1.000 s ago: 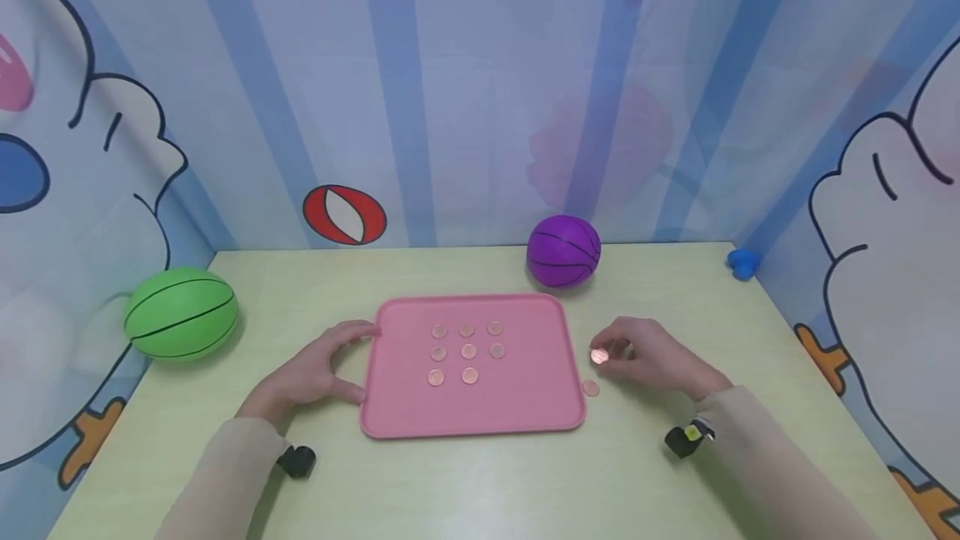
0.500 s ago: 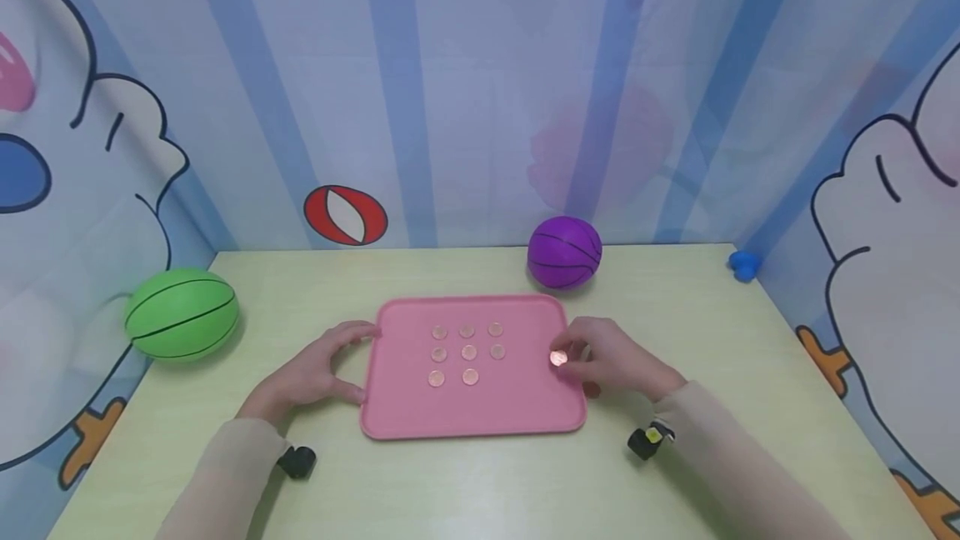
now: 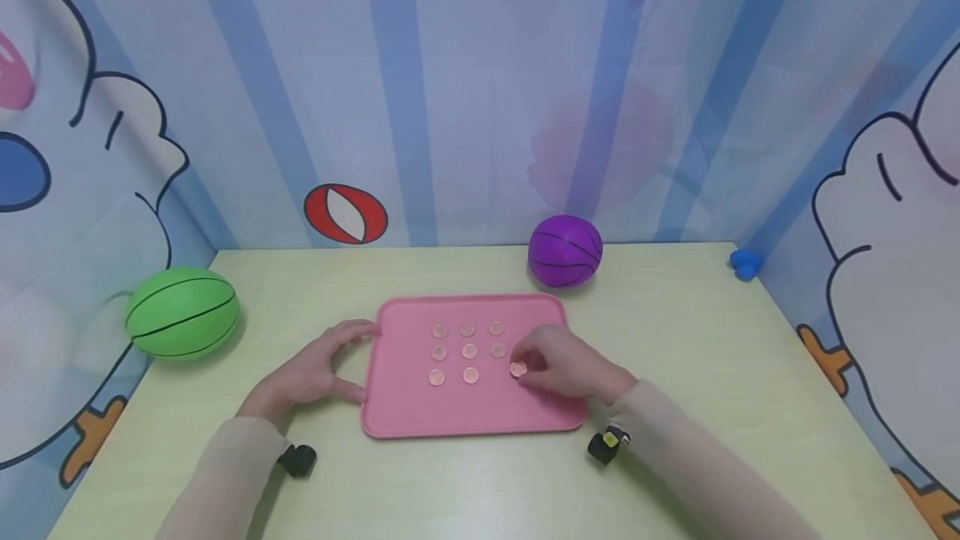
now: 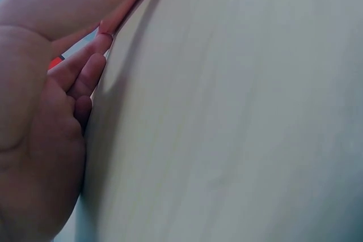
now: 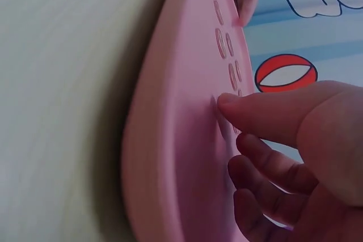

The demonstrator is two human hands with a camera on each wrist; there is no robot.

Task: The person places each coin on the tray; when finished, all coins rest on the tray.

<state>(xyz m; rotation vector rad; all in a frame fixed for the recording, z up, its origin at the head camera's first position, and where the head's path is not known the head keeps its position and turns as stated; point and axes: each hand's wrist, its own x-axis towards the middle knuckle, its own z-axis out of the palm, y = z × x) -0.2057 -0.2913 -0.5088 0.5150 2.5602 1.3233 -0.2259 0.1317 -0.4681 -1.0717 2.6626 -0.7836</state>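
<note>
A pink tray (image 3: 420, 415) lies on the table, bearing several copper-coloured coins (image 3: 469, 351) in three rows. My right hand (image 3: 566, 363) is over the tray's right part and pinches another coin (image 3: 518, 369) between thumb and fingers. That coin is close over the tray floor, at the right end of the front row. In the right wrist view the thumb (image 5: 272, 111) points at the tray floor, with the other fingers bent below it. My left hand (image 3: 315, 365) rests at the tray's left edge, thumb and fingers spread apart along the rim.
A green ball (image 3: 182, 312) sits at the table's left. Behind the tray stands a purple ball (image 3: 565, 251). A small blue object (image 3: 745, 264) lies at the back right corner. A printed curtain (image 3: 480, 90) closes off the back and sides.
My right hand has carried the coin leftward from beside the tray to over its right part. The loose coin on the table is now hidden behind the right hand. My left hand has stayed put.
</note>
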